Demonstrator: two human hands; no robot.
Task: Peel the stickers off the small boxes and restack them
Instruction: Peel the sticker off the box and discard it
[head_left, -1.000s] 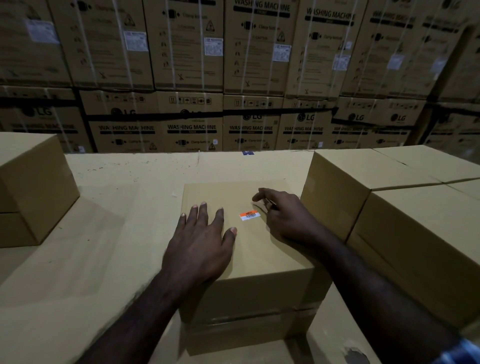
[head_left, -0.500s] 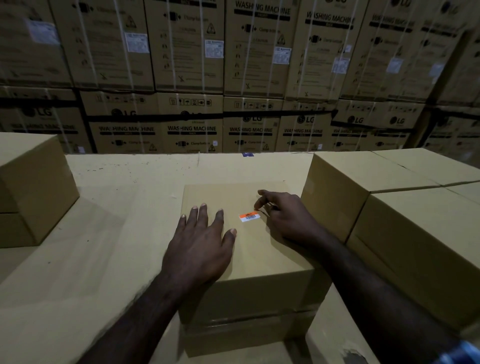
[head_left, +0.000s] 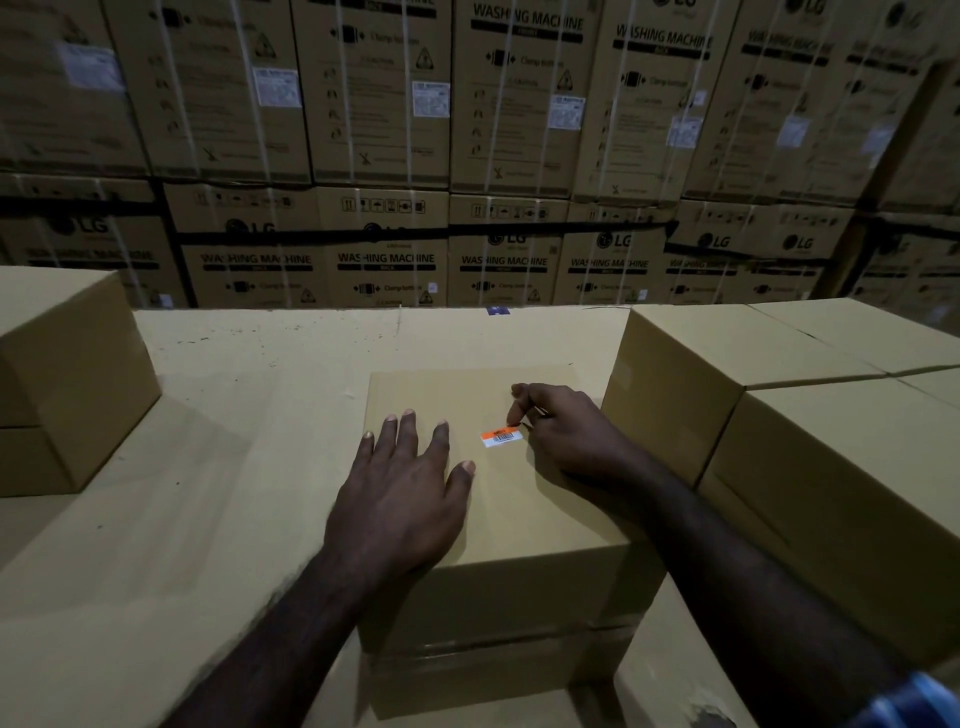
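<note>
The sticker (head_left: 501, 438), still flat on top of the small box (head_left: 524, 519), is picked at its far edge by the right hand (head_left: 563, 434) with curled fingertips, while the box is steadied, presumably against sliding, by the flat, spread left hand (head_left: 402, 493).

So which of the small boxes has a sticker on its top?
The middle box under both hands; an orange and white sticker lies on it. The other boxes' tops look bare.
</note>
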